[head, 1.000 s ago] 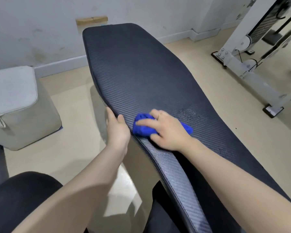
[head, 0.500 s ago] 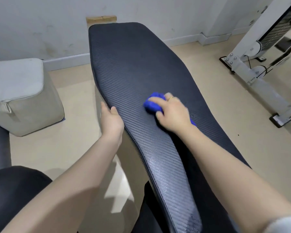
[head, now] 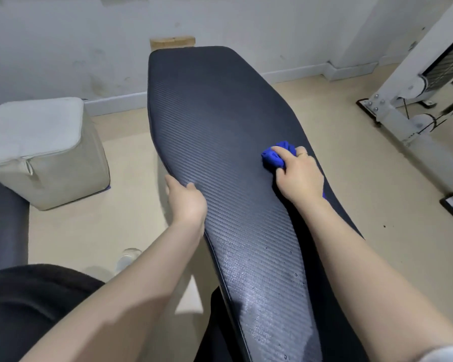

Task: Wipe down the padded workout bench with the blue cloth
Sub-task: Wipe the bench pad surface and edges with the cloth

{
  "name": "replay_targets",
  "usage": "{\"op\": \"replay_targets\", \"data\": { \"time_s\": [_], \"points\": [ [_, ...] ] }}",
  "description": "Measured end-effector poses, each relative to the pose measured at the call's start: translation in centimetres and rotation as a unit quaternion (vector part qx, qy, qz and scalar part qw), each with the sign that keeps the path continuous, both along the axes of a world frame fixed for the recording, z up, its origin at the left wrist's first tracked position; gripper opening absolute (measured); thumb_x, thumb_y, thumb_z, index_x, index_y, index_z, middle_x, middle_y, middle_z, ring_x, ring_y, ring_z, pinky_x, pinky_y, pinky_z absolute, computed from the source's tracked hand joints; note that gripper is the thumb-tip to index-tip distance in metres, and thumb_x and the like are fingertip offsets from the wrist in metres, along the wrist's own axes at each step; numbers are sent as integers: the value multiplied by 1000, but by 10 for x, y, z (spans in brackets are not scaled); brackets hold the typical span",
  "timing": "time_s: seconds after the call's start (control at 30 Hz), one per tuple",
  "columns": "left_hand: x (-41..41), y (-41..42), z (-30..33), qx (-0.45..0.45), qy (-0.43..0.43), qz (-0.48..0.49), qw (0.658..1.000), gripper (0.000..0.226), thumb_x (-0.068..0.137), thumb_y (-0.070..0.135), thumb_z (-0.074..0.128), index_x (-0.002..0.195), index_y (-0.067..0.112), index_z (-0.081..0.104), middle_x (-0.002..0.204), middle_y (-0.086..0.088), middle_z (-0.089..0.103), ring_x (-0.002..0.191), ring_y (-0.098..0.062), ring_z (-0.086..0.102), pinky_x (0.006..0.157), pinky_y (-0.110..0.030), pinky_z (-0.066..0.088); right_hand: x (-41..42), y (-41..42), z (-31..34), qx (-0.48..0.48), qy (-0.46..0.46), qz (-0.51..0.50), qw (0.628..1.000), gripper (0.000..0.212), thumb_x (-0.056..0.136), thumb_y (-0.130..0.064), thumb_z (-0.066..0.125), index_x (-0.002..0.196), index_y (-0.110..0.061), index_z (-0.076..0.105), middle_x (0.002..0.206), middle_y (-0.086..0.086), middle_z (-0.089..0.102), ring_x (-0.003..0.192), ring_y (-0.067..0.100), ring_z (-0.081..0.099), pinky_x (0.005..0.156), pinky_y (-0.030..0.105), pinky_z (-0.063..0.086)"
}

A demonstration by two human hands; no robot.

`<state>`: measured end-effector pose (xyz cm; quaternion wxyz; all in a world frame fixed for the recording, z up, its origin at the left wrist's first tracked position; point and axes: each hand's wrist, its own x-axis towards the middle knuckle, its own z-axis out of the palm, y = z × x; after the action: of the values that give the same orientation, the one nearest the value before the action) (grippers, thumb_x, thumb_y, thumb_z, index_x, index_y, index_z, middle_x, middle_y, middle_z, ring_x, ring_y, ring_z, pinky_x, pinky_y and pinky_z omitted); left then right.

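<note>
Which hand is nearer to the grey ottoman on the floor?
Left. The left hand grips the bench edge facing the grey ottoman; the right hand works across the pad.

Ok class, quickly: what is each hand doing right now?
Left hand: closed on the left edge of the bench.
Right hand: closed on the blue cloth, pressing it onto the pad.

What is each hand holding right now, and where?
The right hand presses the bunched blue cloth under its fingers onto the bench pad. The left hand grips the pad's left edge.
</note>
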<state>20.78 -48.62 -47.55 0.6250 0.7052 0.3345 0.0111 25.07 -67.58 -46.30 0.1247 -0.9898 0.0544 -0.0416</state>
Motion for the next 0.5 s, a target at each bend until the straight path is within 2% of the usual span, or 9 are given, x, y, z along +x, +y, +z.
{"op": "replay_targets", "data": {
  "time_s": [0.07,0.13,0.17,0.23,0.3,0.4,0.43,0.5],
  "points": [
    [-1,2,-3,16,1,-16,1000,47,96,12,33,142,6,27,145,-12,39,125,-29,47,110,-39,36,8,1,1,-6,-4,-51,999,43,86,-18,44,125,-33,48,125,13,45,104,35,46,70,36,40],
    [-3,2,-3,50,0,-45,998,55,98,12,32,149,8,14,157,-8,20,140,-25,30,115,-26,19,-5,11,3,-23,0,-18,1000,43,83,-19,46,124,-30,48,119,12,46,102,35,47,67,35,38],
    [-3,2,-1,75,-7,-61,995,59,98,10,32,151,10,6,160,-5,9,144,-22,19,112,-18,11,-17,15,3,-28,-8,24,999,44,82,-20,47,125,-31,48,114,11,47,100,34,48,67,35,39],
    [-2,2,5,97,-21,-68,993,63,97,5,31,152,14,2,161,-3,4,147,-23,12,114,-22,8,-40,14,4,-16,-4,127,992,48,81,-22,48,128,-34,46,107,7,48,97,28,48,66,34,43],
    [2,4,3,80,-21,-61,995,60,92,2,29,149,13,14,157,-6,19,142,-28,26,119,-37,19,-34,-4,5,-23,7,153,988,50,84,-20,47,131,-36,44,108,7,48,98,27,47,68,35,45],
    [3,11,-6,54,-39,-57,996,57,86,1,29,142,11,28,144,-8,39,124,-26,47,111,-43,37,-1,-40,-2,-13,-22,-5,1000,49,85,-12,43,130,-33,46,118,13,49,105,35,45,75,38,45],
    [2,11,-7,52,-49,-62,996,56,88,1,30,143,10,28,143,-8,39,122,-24,47,111,-42,37,6,-47,-3,-2,-32,-62,998,48,85,-11,42,129,-31,47,120,15,49,105,37,45,76,38,45],
    [0,11,-7,52,-60,-69,994,55,92,1,30,146,11,23,147,-7,34,128,-22,42,115,-38,31,9,-44,-3,-22,-23,-108,994,45,85,-10,41,125,-27,48,118,17,49,103,38,45,73,37,43]
  ]
}}
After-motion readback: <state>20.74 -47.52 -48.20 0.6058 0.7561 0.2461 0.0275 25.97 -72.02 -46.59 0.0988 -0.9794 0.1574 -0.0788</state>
